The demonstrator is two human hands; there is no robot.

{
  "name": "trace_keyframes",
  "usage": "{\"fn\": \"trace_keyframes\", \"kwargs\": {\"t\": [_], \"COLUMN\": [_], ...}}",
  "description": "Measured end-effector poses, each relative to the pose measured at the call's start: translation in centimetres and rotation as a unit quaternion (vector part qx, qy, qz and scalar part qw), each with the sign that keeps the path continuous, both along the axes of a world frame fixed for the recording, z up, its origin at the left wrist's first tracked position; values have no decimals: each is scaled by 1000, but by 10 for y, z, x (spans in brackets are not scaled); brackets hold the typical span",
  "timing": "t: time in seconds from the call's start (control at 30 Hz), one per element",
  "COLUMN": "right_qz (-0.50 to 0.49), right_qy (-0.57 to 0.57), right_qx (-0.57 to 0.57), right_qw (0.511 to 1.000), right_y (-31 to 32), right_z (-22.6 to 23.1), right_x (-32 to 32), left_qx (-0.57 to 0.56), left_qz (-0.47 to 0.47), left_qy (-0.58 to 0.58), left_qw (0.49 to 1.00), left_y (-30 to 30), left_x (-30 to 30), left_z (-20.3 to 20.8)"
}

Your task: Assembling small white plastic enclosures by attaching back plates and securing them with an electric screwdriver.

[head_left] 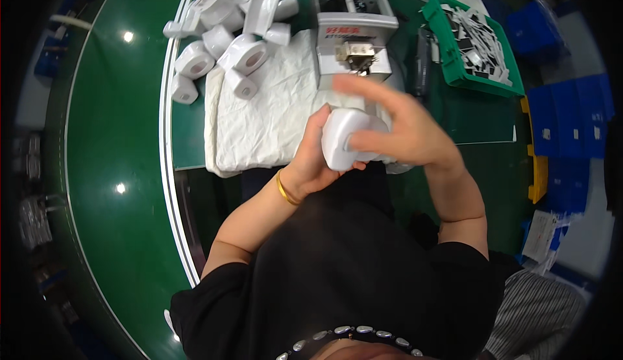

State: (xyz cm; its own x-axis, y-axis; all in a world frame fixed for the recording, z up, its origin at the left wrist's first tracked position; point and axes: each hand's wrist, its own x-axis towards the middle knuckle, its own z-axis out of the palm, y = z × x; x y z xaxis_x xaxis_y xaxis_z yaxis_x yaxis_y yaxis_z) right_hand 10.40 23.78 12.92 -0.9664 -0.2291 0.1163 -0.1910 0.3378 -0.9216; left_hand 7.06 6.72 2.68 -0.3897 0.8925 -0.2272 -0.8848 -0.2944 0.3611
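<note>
A glossy white plastic housing (pixel 339 141) with rounded sides is held in front of me, just past the near edge of the table. My left hand (pixel 309 156) wraps round its left side and underside, the thumb up along its edge. Over its right side comes my right hand (pixel 405 126), smeared by motion; the thumb touches the housing's face and the other fingers stretch out ahead. Beyond my hands stands a grey tabletop machine (pixel 355 29) with a metal clamp (pixel 359 51) on its front.
Several similar white housings (pixel 224 42) lie heaped at the far left on a white cloth (pixel 250 126). A green crate (pixel 464 82) of small black and white strips stands at the far right. Blue bins (pixel 571 123) line the right side.
</note>
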Motion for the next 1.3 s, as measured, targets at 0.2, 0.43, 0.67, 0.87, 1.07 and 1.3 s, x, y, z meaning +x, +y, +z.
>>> {"fn": "trace_keyframes", "kwargs": {"t": [0.2, 0.43, 0.67, 0.87, 1.07, 1.3], "right_qz": [-2, 91, -108, -492, -677, -645], "right_qy": [-141, -10, 178, 202, 114, -107], "right_qx": [-157, -35, 142, 26, -56, 95], "right_qw": [977, 995, 968, 846, 725, 751], "right_y": [10, 31, 71, 273, 449, 443], "right_z": [-2, 41, 79, 67, -26, -89], "right_x": [5, 5, -37, -183, -278, -357], "left_qx": [-73, -32, 30, -89, -238, -380], "left_qz": [61, 35, -58, -14, 104, 245], "left_qy": [28, 95, 174, 256, 410, 442], "left_qw": [995, 994, 983, 962, 874, 775], "left_y": [16, 30, 23, -4, -36, -71], "left_x": [-2, 3, -31, -46, -71, -94], "left_z": [10, 45, 44, 38, 65, 68]}}
